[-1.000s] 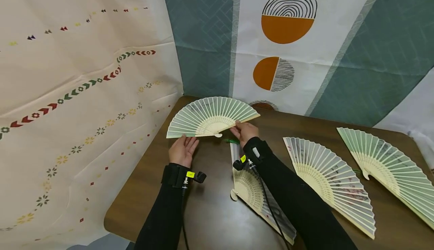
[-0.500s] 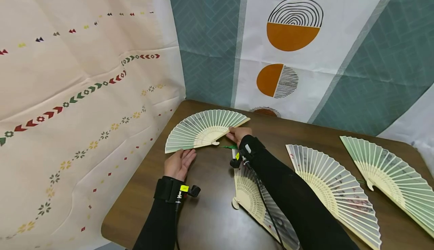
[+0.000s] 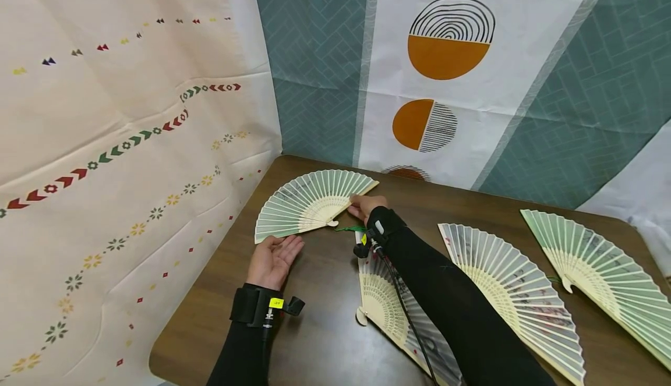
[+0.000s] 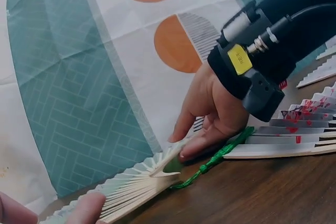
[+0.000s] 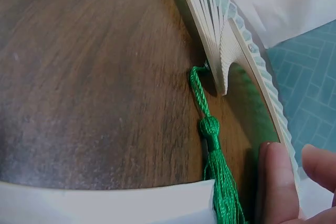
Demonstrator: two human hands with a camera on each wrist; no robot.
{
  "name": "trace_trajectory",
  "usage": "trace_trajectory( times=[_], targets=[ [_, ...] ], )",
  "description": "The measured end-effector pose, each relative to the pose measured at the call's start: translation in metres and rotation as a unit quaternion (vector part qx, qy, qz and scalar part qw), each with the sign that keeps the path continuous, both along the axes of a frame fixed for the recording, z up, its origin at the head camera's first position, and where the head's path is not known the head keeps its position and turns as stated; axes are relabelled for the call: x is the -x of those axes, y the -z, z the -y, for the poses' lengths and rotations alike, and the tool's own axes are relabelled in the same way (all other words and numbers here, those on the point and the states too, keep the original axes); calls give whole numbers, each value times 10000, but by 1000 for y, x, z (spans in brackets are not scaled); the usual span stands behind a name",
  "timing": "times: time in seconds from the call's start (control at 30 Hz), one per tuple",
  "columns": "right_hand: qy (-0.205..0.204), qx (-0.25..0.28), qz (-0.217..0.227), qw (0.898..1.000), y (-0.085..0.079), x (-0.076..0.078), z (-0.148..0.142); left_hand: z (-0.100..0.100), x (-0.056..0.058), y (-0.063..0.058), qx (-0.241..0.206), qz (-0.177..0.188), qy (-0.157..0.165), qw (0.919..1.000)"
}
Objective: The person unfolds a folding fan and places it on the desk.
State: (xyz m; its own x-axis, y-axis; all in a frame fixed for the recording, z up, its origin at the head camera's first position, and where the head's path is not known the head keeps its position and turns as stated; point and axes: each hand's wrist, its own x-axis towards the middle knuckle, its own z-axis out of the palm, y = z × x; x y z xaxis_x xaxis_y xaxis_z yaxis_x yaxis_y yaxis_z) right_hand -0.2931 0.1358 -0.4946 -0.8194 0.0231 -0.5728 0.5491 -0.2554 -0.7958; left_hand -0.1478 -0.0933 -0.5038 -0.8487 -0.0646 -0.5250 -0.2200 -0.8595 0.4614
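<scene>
An open green folding fan spreads over the back left of the table in the head view. My right hand pinches the fan's right outer rib; in the right wrist view the thumb and a finger stand on either side of that edge. My left hand lies palm up at the fan's lower left corner, its fingers extended right by the edge. A green tassel hangs from the fan's pivot and trails toward a grey floral fan, which is partly covered by my right forearm.
On the right of the wooden table lie another open grey floral fan and a second green fan. Patterned cloth hangings rise behind the table and along its left side.
The green fan has come down from a raised position onto the table, its right edge shifting left. My left hand has drawn slightly back and left; the right still pinches the rib.
</scene>
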Motion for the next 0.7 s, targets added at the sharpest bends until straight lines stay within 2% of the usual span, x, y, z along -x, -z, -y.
trace_trajectory(
  times=[0.13, 0.27, 0.37, 0.5, 0.6, 0.7],
  targets=[
    [154, 119, 74, 9998, -4, -3, -6, 0, -5, -3, -96, 75, 82, 9999],
    [200, 89, 39, 9998, -9, -5, -13, 1, -6, -3, 115, 56, 251, 9996],
    [13, 3, -81, 10000, -11, -7, -20, 1, -4, -1, 366, 11, 339, 9988],
    [-477, -147, -385, 9980, -10, -13, -34, -3, -3, 4, 747, -133, 480, 9960],
    [-761, -418, -737, 9935, -10, -18, -48, -11, 4, -2, 1083, -328, 538, 9921],
    [-940, -890, -1170, 9847, -16, -20, -64, -25, 22, -19, 1581, -560, 479, 9847]
  ],
)
